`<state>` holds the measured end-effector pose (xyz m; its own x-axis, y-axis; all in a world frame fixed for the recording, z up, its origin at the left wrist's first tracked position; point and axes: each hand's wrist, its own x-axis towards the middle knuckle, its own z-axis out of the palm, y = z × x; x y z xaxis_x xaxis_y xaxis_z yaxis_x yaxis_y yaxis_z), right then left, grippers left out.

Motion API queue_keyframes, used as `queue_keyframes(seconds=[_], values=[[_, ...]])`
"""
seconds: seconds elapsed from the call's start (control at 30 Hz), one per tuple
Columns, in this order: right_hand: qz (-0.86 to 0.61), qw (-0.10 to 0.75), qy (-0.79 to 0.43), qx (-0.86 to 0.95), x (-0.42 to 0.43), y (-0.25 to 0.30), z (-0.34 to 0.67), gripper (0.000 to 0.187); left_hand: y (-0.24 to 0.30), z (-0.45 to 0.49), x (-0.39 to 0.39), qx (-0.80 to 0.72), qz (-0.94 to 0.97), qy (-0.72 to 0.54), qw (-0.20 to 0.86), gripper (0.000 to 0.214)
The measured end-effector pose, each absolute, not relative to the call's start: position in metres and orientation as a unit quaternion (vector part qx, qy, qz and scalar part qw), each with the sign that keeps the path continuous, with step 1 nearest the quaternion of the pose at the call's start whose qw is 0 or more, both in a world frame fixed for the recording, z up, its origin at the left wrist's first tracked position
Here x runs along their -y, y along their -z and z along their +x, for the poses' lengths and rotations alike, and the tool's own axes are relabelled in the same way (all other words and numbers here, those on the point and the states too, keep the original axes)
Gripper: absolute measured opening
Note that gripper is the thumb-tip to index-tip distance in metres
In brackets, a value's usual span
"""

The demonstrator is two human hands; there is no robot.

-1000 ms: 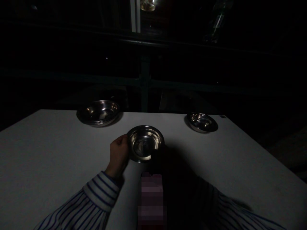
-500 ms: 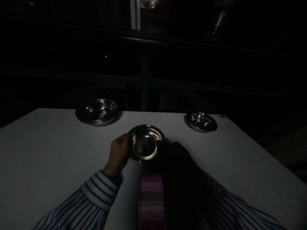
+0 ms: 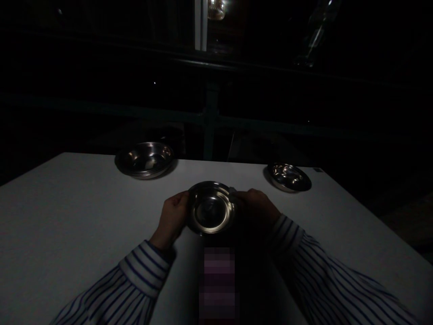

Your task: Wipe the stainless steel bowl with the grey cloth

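A round stainless steel bowl (image 3: 211,212) is held up above the table, tilted so that its shiny inside faces me. My left hand (image 3: 174,216) is closed on its left rim, thumb against the edge. At the right rim my right hand (image 3: 255,205) is closed, its fingers pressed round a small pale-grey wad (image 3: 232,192) that touches the bowl's upper right edge. Deep shadow hides most of that hand's underside, and the wad's material cannot be made out.
Several nested steel bowls (image 3: 145,161) stand at the white table's (image 3: 84,203) far left edge. Another steel bowl (image 3: 289,177) rests near the far right corner. A blurred-out purplish patch (image 3: 219,280) lies below the held bowl. Behind the table it is very dark.
My right hand has drawn back from the bowl's inside to its upper right rim. The left hand keeps its hold. The whole view has shifted slightly.
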<state>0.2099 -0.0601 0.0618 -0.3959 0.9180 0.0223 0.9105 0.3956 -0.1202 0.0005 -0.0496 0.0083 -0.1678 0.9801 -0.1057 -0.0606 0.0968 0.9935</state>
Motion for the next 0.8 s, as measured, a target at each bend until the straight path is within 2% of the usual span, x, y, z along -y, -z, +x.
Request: queue_keyframes(seconds=[0.23,0.43,0.6,0.8], values=[[-0.544,0.054,-0.077,0.834,-0.003,-0.072,0.185,0.029,-0.011,0.001,0.050,-0.570,0.416,-0.539,0.461,0.036],[-0.572,0.058,-0.113,0.811,0.048,-0.065,0.209,0.035,-0.010,0.002,0.048,-0.600,0.429,-0.534,0.413,0.039],[-0.607,0.062,-0.123,0.783,0.068,-0.060,0.222,0.028,-0.008,0.000,0.046,-0.569,0.453,-0.514,0.455,0.039],[-0.545,0.012,-0.079,0.835,0.008,-0.072,0.202,0.030,-0.009,-0.002,0.044,-0.559,0.459,-0.499,0.477,0.038]])
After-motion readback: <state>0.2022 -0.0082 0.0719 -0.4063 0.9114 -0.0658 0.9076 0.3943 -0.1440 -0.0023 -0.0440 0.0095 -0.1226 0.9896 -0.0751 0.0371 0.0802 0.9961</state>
